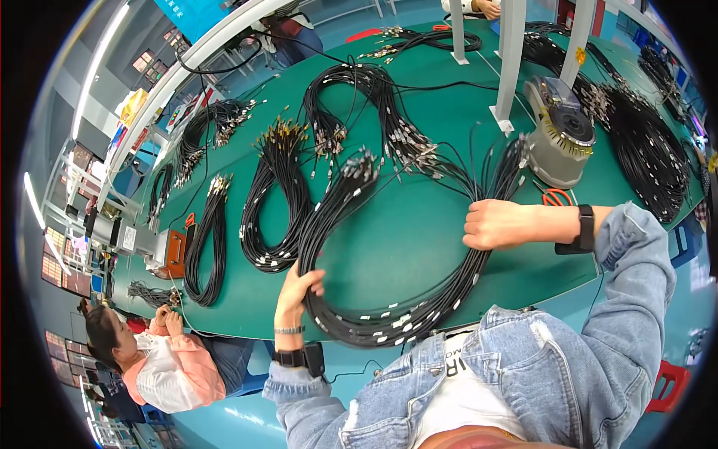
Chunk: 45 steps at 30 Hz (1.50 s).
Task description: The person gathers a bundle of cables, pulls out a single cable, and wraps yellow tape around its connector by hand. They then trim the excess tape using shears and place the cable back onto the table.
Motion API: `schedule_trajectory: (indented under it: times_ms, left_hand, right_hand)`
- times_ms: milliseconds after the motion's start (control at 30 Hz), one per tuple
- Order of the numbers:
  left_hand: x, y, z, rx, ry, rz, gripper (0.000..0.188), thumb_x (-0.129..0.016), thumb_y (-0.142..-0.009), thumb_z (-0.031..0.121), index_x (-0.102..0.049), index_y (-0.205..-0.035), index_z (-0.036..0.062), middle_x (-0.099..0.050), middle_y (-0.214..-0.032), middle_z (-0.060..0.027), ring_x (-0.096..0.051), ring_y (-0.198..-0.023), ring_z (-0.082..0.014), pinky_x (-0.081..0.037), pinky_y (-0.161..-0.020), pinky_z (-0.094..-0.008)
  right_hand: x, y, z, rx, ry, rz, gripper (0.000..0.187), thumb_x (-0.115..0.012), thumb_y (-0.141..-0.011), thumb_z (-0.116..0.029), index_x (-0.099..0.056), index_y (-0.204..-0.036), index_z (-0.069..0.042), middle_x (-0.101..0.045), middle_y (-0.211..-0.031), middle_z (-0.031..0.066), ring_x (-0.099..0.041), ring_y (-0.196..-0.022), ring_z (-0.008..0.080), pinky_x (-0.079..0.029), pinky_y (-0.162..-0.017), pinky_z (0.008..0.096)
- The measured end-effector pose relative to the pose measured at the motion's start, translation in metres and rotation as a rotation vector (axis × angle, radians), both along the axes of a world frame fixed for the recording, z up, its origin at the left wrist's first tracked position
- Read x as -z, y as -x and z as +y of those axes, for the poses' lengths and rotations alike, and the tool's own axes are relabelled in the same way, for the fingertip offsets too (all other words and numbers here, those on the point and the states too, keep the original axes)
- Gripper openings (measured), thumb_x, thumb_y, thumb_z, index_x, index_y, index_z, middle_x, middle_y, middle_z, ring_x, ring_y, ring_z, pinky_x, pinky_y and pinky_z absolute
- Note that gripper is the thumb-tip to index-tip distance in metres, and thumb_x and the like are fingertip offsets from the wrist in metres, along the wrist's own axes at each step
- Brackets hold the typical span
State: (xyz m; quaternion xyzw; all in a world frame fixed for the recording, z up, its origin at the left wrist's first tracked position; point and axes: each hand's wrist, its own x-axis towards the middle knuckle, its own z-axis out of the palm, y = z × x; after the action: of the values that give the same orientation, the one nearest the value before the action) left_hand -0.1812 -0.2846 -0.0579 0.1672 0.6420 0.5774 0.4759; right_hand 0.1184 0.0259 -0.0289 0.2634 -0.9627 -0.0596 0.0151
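A large bundle of thin black cables (389,326) with small white tags hangs in a U-shaped curve at the near edge of the green table. My right hand (495,223) is closed in a fist round its right arm, below the splayed cable ends. On the bundle's left side, my left hand (298,290) wraps round it, with fingertips showing inside the curve. The left end of the bundle carries metal connectors (360,166) and rests over the table. Orange-handled scissors (555,197) lie just beyond my right wrist.
More looped black cable bundles (271,202) lie on the green table (404,224) to the left, behind and far right. A grey round machine (559,135) stands by white uprights (510,67). At left sits a co-worker (179,359); another person's hand (488,9) shows at the back.
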Motion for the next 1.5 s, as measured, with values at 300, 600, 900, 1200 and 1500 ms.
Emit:
schedule_trajectory:
  times_ms: [300, 600, 900, 1200, 1500]
  left_hand:
    - [-0.016, -0.003, -0.026, 0.052, -0.210, -0.041, 0.052, -0.060, -0.075, -0.001, -0.043, -0.124, 0.0006, -0.045, -0.067, -0.0011, -0.041, -0.048, -0.0089, -0.038, -0.046, -0.0254]
    - [0.005, 0.042, 0.072, 0.157, -0.262, 0.227, 0.027, -0.062, -0.075, 0.001, -0.047, -0.098, 0.0010, -0.048, -0.065, -0.0016, -0.047, -0.050, -0.0103, -0.041, -0.047, -0.0263]
    - [0.055, 0.079, 0.095, -0.046, -0.022, 0.072, 0.019, -0.062, -0.076, 0.006, -0.050, -0.090, 0.0014, -0.049, -0.062, -0.0009, -0.048, -0.050, -0.0100, -0.041, -0.045, -0.0250]
    - [0.066, 0.106, 0.120, -0.208, -0.091, 0.147, 0.011, -0.059, -0.078, 0.005, -0.049, -0.082, 0.0034, -0.049, -0.065, -0.0001, -0.046, -0.052, -0.0078, -0.040, -0.045, -0.0236]
    - [0.069, 0.116, 0.113, -0.227, 0.081, 0.618, 0.050, -0.064, -0.080, 0.015, -0.045, -0.121, -0.0052, -0.059, -0.098, -0.0131, -0.058, -0.086, -0.0195, -0.048, -0.075, -0.0325]
  right_hand:
    - [-0.120, 0.033, -0.051, -0.041, -0.192, 0.494, 0.018, -0.059, -0.056, -0.015, -0.042, -0.059, -0.010, -0.042, -0.057, -0.0010, -0.045, -0.056, 0.0143, -0.039, -0.058, 0.0284]
    - [-0.036, 0.086, 0.063, 0.161, -0.264, 0.300, 0.012, -0.064, -0.057, -0.016, -0.054, -0.059, -0.010, -0.055, -0.060, 0.0032, -0.056, -0.064, 0.0209, -0.042, -0.066, 0.0325]
    - [0.030, 0.116, 0.085, 0.322, -0.112, -0.362, 0.029, -0.066, -0.059, -0.013, -0.062, -0.087, -0.005, -0.060, -0.083, 0.0128, -0.059, -0.081, 0.0296, -0.047, -0.073, 0.0397]
    - [-0.035, 0.321, 0.115, 0.328, -0.123, 0.690, 0.031, -0.059, -0.072, -0.004, -0.059, -0.103, -0.005, -0.051, -0.120, 0.0104, -0.043, -0.118, 0.0276, -0.036, -0.100, 0.0388]
    - [-0.083, 0.328, 0.077, 0.466, -0.057, 0.572, 0.005, -0.056, -0.076, -0.010, -0.057, -0.080, -0.006, -0.062, -0.079, 0.0069, -0.060, -0.079, 0.0284, -0.041, -0.089, 0.0379]
